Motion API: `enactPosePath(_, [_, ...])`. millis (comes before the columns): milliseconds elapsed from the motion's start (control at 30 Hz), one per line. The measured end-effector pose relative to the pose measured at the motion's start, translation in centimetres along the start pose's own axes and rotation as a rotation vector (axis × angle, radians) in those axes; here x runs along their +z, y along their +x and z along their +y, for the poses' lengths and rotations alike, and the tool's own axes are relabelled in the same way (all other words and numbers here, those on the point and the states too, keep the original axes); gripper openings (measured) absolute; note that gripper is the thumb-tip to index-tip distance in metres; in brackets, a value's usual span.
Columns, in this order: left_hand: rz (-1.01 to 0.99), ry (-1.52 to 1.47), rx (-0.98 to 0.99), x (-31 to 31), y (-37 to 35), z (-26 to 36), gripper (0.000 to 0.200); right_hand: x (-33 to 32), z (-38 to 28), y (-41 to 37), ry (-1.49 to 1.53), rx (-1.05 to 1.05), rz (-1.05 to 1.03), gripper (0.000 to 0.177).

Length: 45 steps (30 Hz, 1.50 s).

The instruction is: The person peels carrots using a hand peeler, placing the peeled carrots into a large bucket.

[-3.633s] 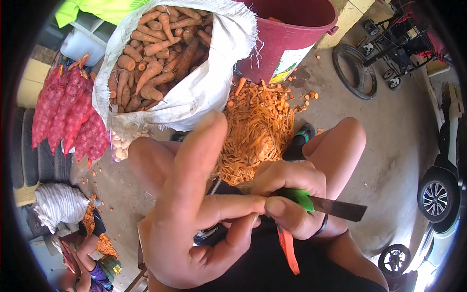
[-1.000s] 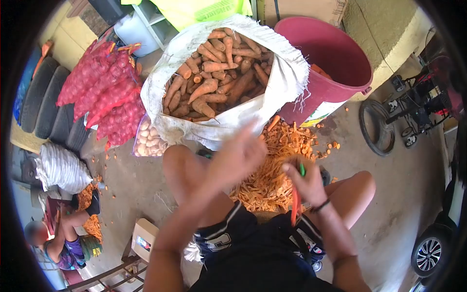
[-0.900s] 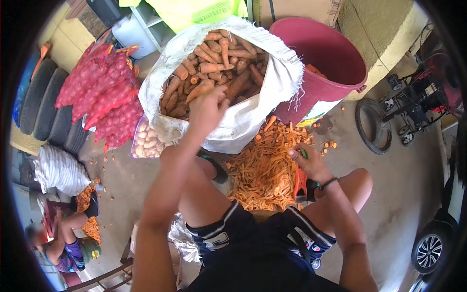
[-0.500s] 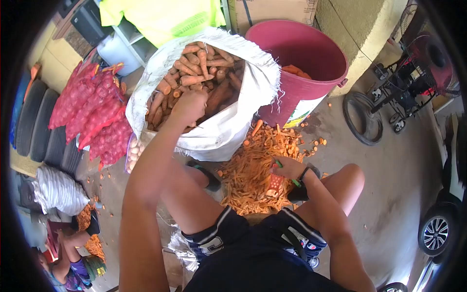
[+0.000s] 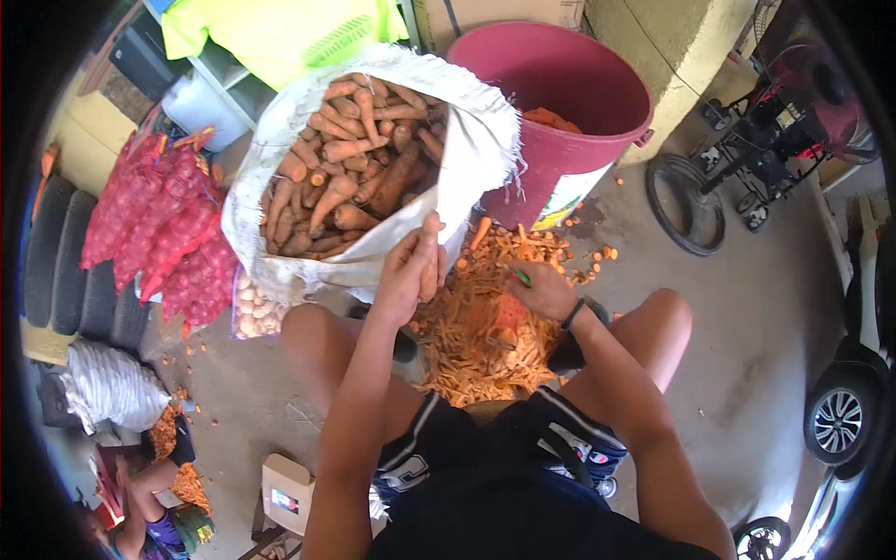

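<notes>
My left hand is closed around an unpeeled carrot, held upright in front of the sack's near edge. My right hand grips a tool with a green handle; its working end cannot be made out. Below that hand lies a heap of orange carrot peelings on the floor between my feet. An orange-red object, partly covered, sits in the peelings. Ahead stands an open white woven sack full of carrots. To its right is a maroon bin with peeled carrots deep inside.
Red net bags of onions and a bag of pale bulbs stand left of the sack. Another person sits at lower left near more peelings. A loose tyre and a parked car's wheel are at right.
My left hand has come out of the sack, moving down and right, with a carrot in it. My right hand has risen slightly with the green-handled tool. The view has shifted a little.
</notes>
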<state>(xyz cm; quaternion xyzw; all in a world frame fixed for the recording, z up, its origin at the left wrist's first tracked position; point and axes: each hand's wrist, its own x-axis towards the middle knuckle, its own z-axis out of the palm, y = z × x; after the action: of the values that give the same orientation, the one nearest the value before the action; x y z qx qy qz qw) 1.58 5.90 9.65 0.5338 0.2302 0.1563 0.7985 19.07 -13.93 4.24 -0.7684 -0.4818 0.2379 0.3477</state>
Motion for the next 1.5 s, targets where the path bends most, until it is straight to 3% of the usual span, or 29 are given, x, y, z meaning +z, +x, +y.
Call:
enactPosePath(67, [-0.018, 0.154, 0.032, 1.5, -0.5, -2.4, 0.036, -1.1, -2.2, -0.3, -0.099, 0.088, 0.055, 0.027])
enactPosePath(233, [-0.021, 0.383, 0.1, 2.1, -0.6, -7.1, 0.028, 1.6, -2.5, 0.1, -0.007, -0.127, 0.303, 0.019])
enactPosePath(333, [0.025, 0.541, 0.255, 2.5, -0.8, -7.6, 0.023, 3.1, -2.3, 0.5, -0.073, -0.158, 0.301, 0.019])
enactPosePath(633, [0.04, 0.563, 0.309, 2.5, -0.6, -7.9, 0.02, 3.6, -2.0, 0.5, -0.086, -0.092, 0.196, 0.023])
enactPosePath(800, [0.007, 0.289, -0.031, 2.6, -1.0, -6.0, 0.027, 3.8, 3.6, 1.2, -0.179, 0.091, -0.016, 0.036])
enactPosePath(933, [0.066, -0.061, -0.222, -0.2, -0.2, -7.3, 0.038, 0.1, -0.1, 0.9, 0.033, 0.112, -0.107, 0.051])
enactPosePath(1100, [0.057, -0.319, -0.215, 0.6, 0.0, -7.8, 0.041, 1.3, -1.4, 0.3, 0.228, -0.16, 0.174, 0.057])
enactPosePath(1200, [0.014, -0.32, -0.21, 1.2, -0.1, -8.1, 0.042, 1.8, -2.9, -0.2, 0.252, -0.169, 0.168, 0.052])
enactPosePath(1433, [-0.055, -0.186, -0.308, 1.0, -0.5, -7.7, 0.041, 0.4, -1.8, 0.7, 0.114, -0.261, 0.379, 0.046])
enactPosePath(1500, [-0.091, -0.141, -0.34, 0.9, -1.0, -7.3, 0.04, -1.3, 0.7, 1.5, 0.072, -0.172, 0.488, 0.046])
